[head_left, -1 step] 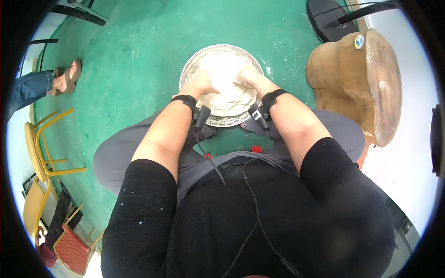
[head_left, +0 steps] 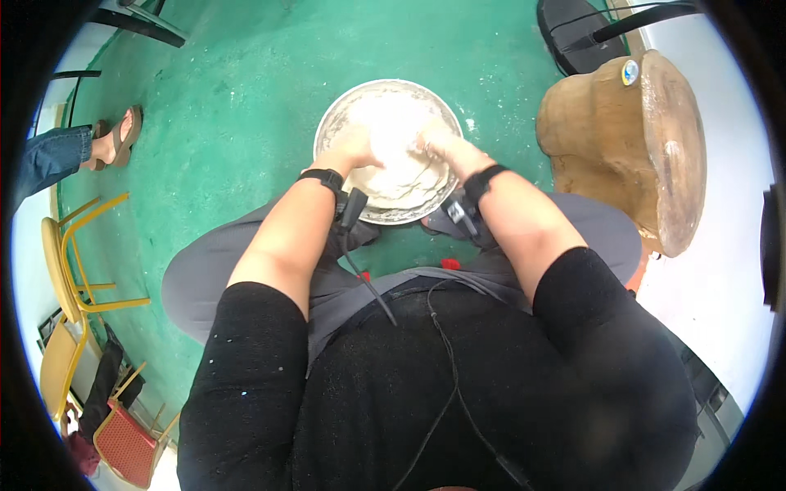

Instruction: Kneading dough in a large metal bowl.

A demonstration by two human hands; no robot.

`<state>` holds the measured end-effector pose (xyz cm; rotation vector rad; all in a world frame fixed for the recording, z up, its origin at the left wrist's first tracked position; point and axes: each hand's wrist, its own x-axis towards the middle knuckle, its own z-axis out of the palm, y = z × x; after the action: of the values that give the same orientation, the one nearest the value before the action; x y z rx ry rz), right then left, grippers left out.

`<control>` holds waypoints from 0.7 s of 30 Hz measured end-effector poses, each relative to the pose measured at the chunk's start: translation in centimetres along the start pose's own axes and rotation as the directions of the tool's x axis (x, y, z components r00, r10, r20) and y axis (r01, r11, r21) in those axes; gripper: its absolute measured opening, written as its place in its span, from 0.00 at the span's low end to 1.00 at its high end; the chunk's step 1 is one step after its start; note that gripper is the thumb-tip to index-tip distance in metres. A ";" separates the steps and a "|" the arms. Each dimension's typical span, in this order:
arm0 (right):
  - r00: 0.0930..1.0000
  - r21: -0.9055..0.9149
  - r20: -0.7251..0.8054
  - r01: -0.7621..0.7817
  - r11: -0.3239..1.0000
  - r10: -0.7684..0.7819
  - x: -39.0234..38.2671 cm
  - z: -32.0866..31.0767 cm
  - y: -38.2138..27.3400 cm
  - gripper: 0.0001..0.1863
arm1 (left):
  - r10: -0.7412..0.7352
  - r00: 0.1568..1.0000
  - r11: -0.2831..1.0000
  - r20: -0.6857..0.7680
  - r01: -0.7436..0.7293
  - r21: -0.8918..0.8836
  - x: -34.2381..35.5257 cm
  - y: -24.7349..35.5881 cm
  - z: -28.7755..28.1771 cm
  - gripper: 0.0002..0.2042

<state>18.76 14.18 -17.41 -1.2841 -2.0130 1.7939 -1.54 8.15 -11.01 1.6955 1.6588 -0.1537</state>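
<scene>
A round metal basin [head_left: 391, 218] stands on the floor between my bent legs. In it lies a broad mass of pale dough [head_left: 401, 195], folded and uneven at its near side. My left hand [head_left: 357, 147] presses into the left part of the dough. Opposite it, my right hand [head_left: 434, 139] touches the dough's right part, with pale residue on it. Bright glare washes out the middle of the basin, so the fingers of both hands are hard to make out. Black straps with small devices circle both wrists.
The green floor [head_left: 246, 106] carries white specks. At right stands a wooden stump stool [head_left: 589, 139] beside a black round base [head_left: 581, 37]. Yellow-framed chairs [head_left: 61, 262] and a red-seated chair [head_left: 127, 442] are at left. Another person's sandalled foot [head_left: 123, 135] is at far left.
My right wrist has turned slightly and its hand has shifted a little within the basin. The left hand stays at nearly the same spot on the dough.
</scene>
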 end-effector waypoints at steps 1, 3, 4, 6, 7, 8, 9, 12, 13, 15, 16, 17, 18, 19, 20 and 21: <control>1.000 0.000 0.017 0.015 1.000 -0.015 -0.4 1.5 -1.7 0.15 | 0.065 0.998 0.993 -0.018 -0.063 0.096 -0.8 -1.3 0.0 0.38; 1.000 -0.630 -0.006 -0.010 0.776 0.008 -2.7 5.4 -3.9 0.17 | 0.130 0.991 0.975 -0.017 -0.124 0.184 -1.9 -1.3 0.3 0.36; 0.998 -0.552 -0.026 0.026 0.834 -0.048 -4.5 6.4 -4.7 0.16 | 0.253 0.967 0.948 -0.015 -0.245 0.204 -3.2 0.6 -0.9 0.34; 0.991 -0.464 -0.050 0.084 0.882 -0.122 -7.5 7.6 -6.9 0.15 | 0.362 0.932 0.907 -0.017 -0.348 0.238 -5.3 2.6 -1.4 0.31; 0.991 -0.587 0.071 0.136 0.798 -0.117 -8.6 7.5 -7.1 0.15 | 0.306 0.938 0.908 0.163 -0.339 0.245 -5.4 3.1 -0.7 0.28; 0.977 -0.688 0.192 0.201 0.698 -0.092 -9.4 7.6 -7.4 0.14 | 0.235 0.911 0.910 0.338 -0.328 0.253 -5.7 3.3 0.0 0.25; 0.979 -0.685 0.183 0.191 0.703 -0.088 -10.2 7.7 -7.2 0.14 | 0.240 0.907 0.906 0.346 -0.337 0.255 -6.2 3.6 0.4 0.25; 0.984 -0.238 0.100 0.170 0.956 -0.151 -10.1 8.0 -5.3 0.12 | 0.255 0.891 0.939 0.376 -0.321 0.125 -6.0 3.3 2.4 0.20; 0.989 -0.393 0.115 0.131 0.910 -0.093 -9.7 8.1 -3.7 0.13 | 0.288 0.925 0.906 0.250 -0.347 0.241 -4.9 2.4 5.0 0.16; 0.992 -0.533 0.126 0.071 0.843 -0.005 -9.5 7.7 -1.9 0.13 | 0.201 0.977 0.940 0.072 -0.213 0.266 -4.4 3.0 7.2 0.18; 0.988 -0.624 0.150 0.063 0.779 0.040 -9.2 7.3 -2.1 0.13 | 0.197 0.977 0.943 0.081 -0.211 0.259 -4.5 3.7 7.0 0.18; 0.982 -0.707 0.170 0.060 0.704 0.087 -8.8 6.9 -2.3 0.14 | 0.198 0.968 0.878 0.155 -0.245 0.412 -4.4 4.4 6.6 0.19; 0.979 -0.703 0.182 0.062 0.708 0.095 -8.3 6.7 -2.7 0.14 | 0.184 0.956 0.788 0.228 -0.282 0.547 -4.4 4.5 6.5 0.21; 0.946 -0.713 0.254 0.041 0.700 0.203 -7.6 6.3 -3.3 0.14 | 0.177 0.955 0.794 0.237 -0.281 0.538 -4.1 4.0 6.9 0.21; 0.896 -0.723 0.322 0.024 0.690 0.306 -7.0 6.2 -3.7 0.14 | 0.187 0.957 0.744 0.223 -0.286 0.605 -3.5 3.3 7.8 0.20; 0.893 -0.725 0.326 0.025 0.689 0.311 -6.4 6.0 -3.5 0.14 | 0.204 0.958 0.685 0.203 -0.288 0.670 -2.6 2.7 8.5 0.20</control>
<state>17.32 5.78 -13.38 -1.3111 -3.1733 1.4600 3.95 1.51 -14.49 2.3970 1.3329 -0.8212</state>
